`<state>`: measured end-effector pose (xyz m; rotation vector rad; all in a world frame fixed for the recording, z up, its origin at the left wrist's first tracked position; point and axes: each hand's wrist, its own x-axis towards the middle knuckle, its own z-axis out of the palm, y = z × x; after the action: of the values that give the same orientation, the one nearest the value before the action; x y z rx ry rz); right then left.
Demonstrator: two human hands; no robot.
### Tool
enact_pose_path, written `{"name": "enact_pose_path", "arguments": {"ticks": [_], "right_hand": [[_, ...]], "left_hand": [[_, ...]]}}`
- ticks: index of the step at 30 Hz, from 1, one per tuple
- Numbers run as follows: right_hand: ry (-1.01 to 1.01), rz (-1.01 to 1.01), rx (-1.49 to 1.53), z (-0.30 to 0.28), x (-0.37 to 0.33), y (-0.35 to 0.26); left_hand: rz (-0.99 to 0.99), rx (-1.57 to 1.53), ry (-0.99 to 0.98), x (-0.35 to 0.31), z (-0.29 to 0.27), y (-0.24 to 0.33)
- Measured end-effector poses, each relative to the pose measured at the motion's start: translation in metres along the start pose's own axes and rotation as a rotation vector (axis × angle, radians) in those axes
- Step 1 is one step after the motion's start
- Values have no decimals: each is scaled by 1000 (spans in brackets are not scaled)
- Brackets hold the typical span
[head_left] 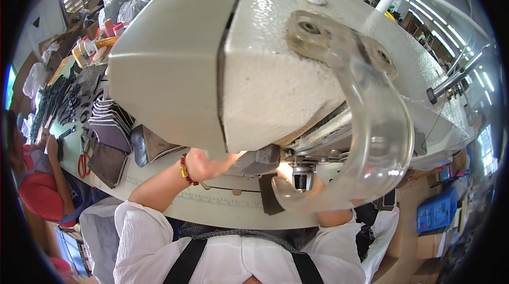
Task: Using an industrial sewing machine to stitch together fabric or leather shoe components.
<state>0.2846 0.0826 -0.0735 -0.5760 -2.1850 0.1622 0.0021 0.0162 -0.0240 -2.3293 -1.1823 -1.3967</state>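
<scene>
Strip lights beyond | pale tabletop below sewing machine | hands partly hidden, grip unclear

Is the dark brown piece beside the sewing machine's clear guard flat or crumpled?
Flat where visible: the dark brown piece shows a smooth face and straight left edge. What the guard covers, I cannot tell.

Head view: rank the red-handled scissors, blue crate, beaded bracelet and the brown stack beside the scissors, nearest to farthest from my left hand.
From your left hand:
1. Beaded bracelet: worn at its wrist.
2. Brown stack: to its left.
3. Red-handled scissors: farther left, just past the stack.
4. Blue crate: far off to the right.
</scene>
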Motion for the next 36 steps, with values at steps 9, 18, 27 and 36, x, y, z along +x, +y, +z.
{"name": "enact_pose_path", "arguments": {"ticks": [9, 18, 27, 36], "right_hand": [[-75, -418, -481, -48, 37, -56], [-313, -583, 141, -28, 52, -144], [-381, -298, 263, 47, 50, -157], [-420, -93, -177, 188, 179, -136]], "left_hand": [[-18, -241, -47, 17, -12, -49], [-576, -555, -155, 68, -34, -84], [-1179, -744, 266, -88, -177, -81], [-469, 650, 454, -112, -151, -38]]}}
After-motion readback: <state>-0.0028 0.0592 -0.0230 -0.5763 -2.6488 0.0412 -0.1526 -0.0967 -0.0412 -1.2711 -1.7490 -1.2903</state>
